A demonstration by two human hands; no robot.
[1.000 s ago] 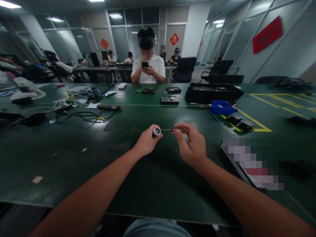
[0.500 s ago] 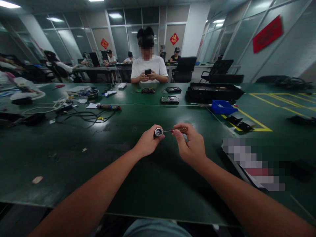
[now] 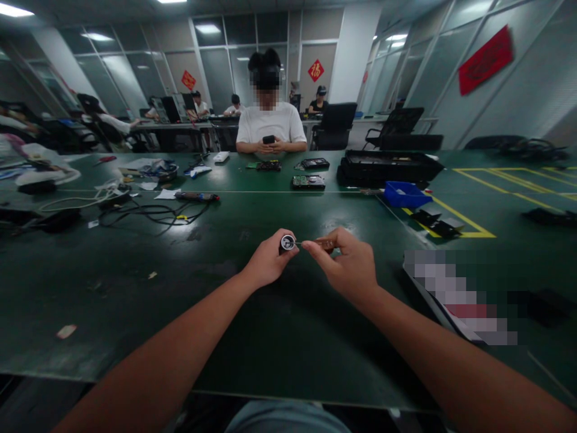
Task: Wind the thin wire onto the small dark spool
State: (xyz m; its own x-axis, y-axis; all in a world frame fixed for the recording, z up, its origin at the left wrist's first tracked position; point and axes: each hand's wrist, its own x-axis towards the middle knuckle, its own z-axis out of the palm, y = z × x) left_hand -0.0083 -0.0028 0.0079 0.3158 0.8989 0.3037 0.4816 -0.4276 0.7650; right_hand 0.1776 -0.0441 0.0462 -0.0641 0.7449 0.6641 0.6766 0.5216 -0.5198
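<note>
My left hand (image 3: 269,260) is wrapped round a small black cylinder (image 3: 287,243), whose open round end with a pale rim faces me. Its inside is too small to make out. In my right hand (image 3: 349,260) is a screwdriver (image 3: 325,244) with a brownish, partly see-through handle, held between thumb and fingers. The thin metal shaft points left and meets the rim of the cylinder; I cannot tell whether its tip is inside. Both hands are above the green table (image 3: 252,343).
Across the table a person (image 3: 270,123) holds a phone. Circuit boards (image 3: 308,181), a long black housing (image 3: 387,169) and a blue tray (image 3: 406,195) lie ahead. Cables (image 3: 153,210) and a pen-shaped tool (image 3: 196,196) are at left. A blurred-out flat item (image 3: 451,300) lies at right.
My right hand has shifted its grip, its thumb now further left along the screwdriver and nearer the cylinder. My left hand still holds the cylinder in nearly the same place.
</note>
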